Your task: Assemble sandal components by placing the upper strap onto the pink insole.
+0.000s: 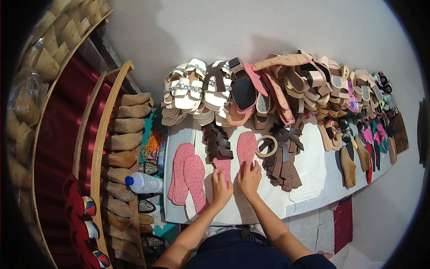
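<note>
In front of me on the work table, my left hand (221,188) has its fingers curled over the lower end of a pink speckled insole (222,164). Dark brown woven straps (218,142) lie across that insole's upper part. My right hand (250,179) is just beside it, thumb and fingers around the narrow end of another pink insole (247,145). Its fingertips partly hide that end. A roll of tan tape (267,146) lies right of this insole. Left of my hands, more pink insoles (194,179) overlap one another.
Brown strap pieces (283,163) are heaped right of the tape. White sandals (190,87) and beige sandals (331,83) pile along the wall. Wooden shoe lasts (127,141) fill a rack at left, with a water bottle (145,183) by the table edge (167,201).
</note>
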Demonstrator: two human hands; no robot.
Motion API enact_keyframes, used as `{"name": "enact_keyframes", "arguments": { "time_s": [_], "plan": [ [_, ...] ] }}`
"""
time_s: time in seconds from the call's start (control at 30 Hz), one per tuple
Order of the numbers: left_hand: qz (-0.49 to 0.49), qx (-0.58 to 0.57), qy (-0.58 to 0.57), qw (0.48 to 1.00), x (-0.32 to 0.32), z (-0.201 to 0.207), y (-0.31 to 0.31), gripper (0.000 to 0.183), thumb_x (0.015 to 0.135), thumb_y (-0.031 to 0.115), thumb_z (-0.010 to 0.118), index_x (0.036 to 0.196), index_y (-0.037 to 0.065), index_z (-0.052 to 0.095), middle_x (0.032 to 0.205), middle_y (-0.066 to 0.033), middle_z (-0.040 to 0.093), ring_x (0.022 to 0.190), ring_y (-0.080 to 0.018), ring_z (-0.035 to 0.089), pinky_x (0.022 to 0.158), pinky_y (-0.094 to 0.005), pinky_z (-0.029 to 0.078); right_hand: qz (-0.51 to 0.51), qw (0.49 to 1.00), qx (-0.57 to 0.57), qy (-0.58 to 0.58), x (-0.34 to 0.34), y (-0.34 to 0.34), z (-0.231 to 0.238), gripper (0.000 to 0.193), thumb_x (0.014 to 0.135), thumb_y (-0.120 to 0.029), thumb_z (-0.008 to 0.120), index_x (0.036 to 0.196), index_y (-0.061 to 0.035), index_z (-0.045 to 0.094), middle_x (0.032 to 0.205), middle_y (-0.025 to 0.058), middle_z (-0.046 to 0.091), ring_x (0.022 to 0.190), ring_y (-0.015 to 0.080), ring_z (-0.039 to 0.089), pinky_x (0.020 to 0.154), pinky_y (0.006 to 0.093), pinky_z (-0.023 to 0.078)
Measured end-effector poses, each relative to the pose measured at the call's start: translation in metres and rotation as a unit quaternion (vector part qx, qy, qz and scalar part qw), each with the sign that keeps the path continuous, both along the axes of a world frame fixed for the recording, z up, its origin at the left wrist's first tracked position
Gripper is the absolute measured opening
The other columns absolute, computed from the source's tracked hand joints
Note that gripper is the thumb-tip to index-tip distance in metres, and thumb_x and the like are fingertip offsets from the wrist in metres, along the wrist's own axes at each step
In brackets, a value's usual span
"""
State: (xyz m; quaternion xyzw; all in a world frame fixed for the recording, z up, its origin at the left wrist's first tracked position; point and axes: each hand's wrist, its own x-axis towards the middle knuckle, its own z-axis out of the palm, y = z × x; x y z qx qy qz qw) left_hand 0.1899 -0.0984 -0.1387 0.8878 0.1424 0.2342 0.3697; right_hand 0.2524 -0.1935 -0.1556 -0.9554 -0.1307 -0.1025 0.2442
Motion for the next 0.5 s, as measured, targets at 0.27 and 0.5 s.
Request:
{"name": "enact_keyframes", "arguments": {
  "time_s": [0.27,0.5],
  "plan": [
    [-0.055,-0.017,0.045,0.997,0.000,-0.011,-0.011,0.037,0.067,0.001,0.049,0.104,0.002,0.046,0.103,-0.0156,0.043,0.100,-0.0316,0.041,0.087,-0.0390,0.032,0.018,0.997,0.052,0.053,0.014,-0.016,-0.012,0.041,0.060,-0.017,0.063,0.097,-0.0030,0.051,0.096,0.0211,0.045,0.090,0.0344,0.043,0.077,0.0408,0.037],
    [-0.084,-0.086,0.035,0.992,-0.003,-0.024,-0.026,0.031,0.072,0.005,0.052,0.103,0.002,0.048,0.100,-0.0141,0.046,0.091,-0.0241,0.050,0.072,-0.0316,0.042,0.025,0.988,0.137,0.062,0.001,-0.029,-0.008,0.043,0.058,-0.015,0.062,0.099,-0.0071,0.053,0.098,0.0195,0.042,0.093,0.0338,0.040,0.081,0.0409,0.033]
  ]
}}
